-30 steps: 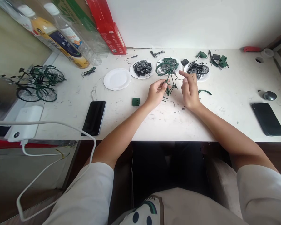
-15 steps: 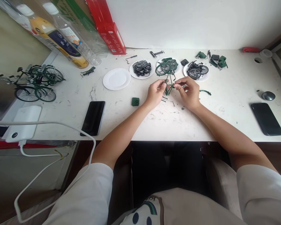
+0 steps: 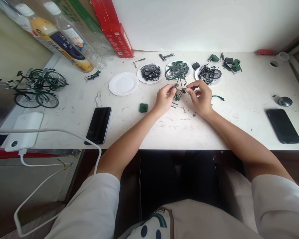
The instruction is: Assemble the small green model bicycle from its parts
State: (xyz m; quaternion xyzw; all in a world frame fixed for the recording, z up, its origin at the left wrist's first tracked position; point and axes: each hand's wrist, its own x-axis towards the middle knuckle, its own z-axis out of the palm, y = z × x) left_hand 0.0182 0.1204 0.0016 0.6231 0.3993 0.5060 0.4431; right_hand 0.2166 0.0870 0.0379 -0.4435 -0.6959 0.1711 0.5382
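A small green model bicycle frame (image 3: 180, 90) is held up over the middle of the table. My left hand (image 3: 165, 98) grips its left side between thumb and fingers. On the frame's right side, my right hand (image 3: 200, 97) is closed in a pinch; whatever its fingertips hold is too small to make out. Behind the frame, a paper plate (image 3: 191, 71) carries green wheels (image 3: 173, 72) and other green parts. Thin metal pins (image 3: 188, 119) and small dark pieces lie on the table below my hands. A green curved strip (image 3: 218, 97) lies beside my right hand.
Assembled model bicycles (image 3: 36, 88) stand at left, near bottles (image 3: 62, 46). Plates of black parts (image 3: 150, 72) and black wheels (image 3: 207, 77) line the back. Phones (image 3: 99, 125) lie on both sides. A green block (image 3: 143, 108) sits near my left forearm. A white cable (image 3: 72, 132) crosses the left.
Both hands stay at the frame, with only a slight shift of the right fingertips. The whole view has drifted a little.
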